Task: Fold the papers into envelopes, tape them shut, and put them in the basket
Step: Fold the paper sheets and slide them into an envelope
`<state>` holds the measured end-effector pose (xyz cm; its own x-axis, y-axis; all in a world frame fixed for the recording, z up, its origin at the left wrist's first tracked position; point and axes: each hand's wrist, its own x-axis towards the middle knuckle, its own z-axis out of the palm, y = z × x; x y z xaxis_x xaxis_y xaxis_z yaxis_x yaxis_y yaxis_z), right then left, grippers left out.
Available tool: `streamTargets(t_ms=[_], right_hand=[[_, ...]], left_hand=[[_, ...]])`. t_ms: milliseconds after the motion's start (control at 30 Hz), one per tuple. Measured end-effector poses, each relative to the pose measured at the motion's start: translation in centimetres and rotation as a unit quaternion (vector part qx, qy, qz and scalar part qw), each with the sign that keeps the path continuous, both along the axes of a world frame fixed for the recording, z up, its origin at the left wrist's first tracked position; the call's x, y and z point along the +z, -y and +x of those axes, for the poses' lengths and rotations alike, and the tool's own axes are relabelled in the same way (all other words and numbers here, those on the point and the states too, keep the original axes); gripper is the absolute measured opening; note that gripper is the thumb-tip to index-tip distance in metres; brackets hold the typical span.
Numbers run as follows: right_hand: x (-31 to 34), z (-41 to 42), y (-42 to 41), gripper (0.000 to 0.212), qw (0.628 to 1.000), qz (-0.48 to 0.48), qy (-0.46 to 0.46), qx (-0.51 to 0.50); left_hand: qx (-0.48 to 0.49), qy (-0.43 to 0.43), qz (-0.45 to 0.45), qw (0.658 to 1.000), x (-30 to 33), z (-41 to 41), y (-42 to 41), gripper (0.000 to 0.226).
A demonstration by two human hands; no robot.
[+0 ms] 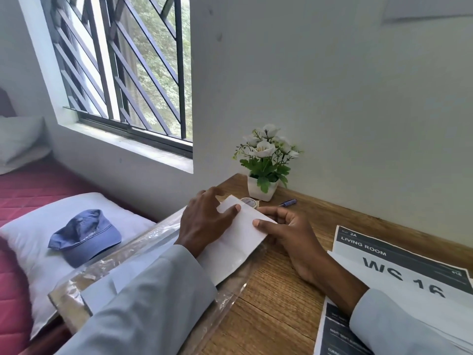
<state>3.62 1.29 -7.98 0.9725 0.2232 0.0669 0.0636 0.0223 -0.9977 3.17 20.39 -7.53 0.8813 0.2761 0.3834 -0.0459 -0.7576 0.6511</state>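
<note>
A white paper (239, 234), folded into a long strip with creases showing, lies on a clear plastic sleeve (153, 252) at the left side of the wooden desk (276, 303). My left hand (204, 219) lies flat on the paper's left part, thumb pressing its top. From the right, my right hand (286, 229) pins the paper's right edge with thumb and fingertips. A roll of tape (248, 201) sits just behind the paper, partly hidden by it. No basket is in view.
A small white pot of artificial flowers (263, 175) stands at the back by the wall, a blue pen (288, 202) beside it. Printed sheets (399, 262) lie at the right. Left of the desk are a bed, a white pillow (38, 242) and a blue cap (85, 237).
</note>
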Motion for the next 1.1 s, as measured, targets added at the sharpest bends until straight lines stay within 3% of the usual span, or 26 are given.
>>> streamTargets(t_ms=[133, 500, 667, 867, 1100], right_hand=[[0.3, -0.1, 0.1, 0.034, 0.999, 0.023, -0.024, 0.013], [3.5, -0.6, 1.4, 0.032, 0.999, 0.023, 0.034, 0.014], [5.8, -1.5, 3.0, 0.029, 0.998, -0.010, 0.015, 0.058], [8.0, -3.4, 7.3, 0.026, 0.998, -0.037, 0.010, 0.042], [8.3, -6.2, 14.2, 0.032, 0.999, -0.014, -0.039, -0.021]], left_hand=[[-0.055, 0.044, -0.067, 0.995, 0.5, 0.1, 0.1, 0.014], [-0.193, 0.099, -0.095, 0.972, 2.5, -0.6, 1.0, 0.004], [-0.267, 0.088, -0.094, 0.955, 4.9, -1.2, 2.2, 0.024], [-0.349, 0.095, -0.034, 0.932, 8.0, -1.0, 5.4, 0.007], [-0.473, 0.073, -0.037, 0.877, 9.6, -0.4, 12.8, 0.011]])
